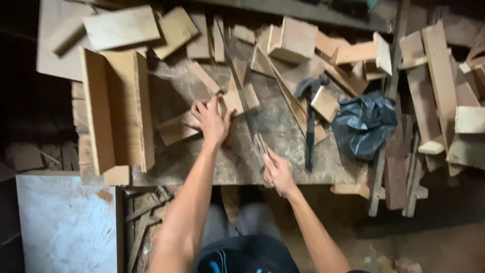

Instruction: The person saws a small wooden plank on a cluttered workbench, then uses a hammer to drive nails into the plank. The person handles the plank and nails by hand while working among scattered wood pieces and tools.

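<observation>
Handsaw (pixel 242 96) runs toward twelve o'clock, right hand (pixel 277 172) fingers wrapped round its handle; left hand (pixel 212 121), fingers spread, pins the wood offcut (pixel 177 129) to the table (pixel 283 162).

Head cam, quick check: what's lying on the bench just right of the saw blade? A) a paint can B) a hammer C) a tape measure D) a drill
B: a dark hammer lies on the bench right of the saw, next to the black plastic bag; the right hand holds the saw's handle, and the left hand presses a wood piece.
</observation>
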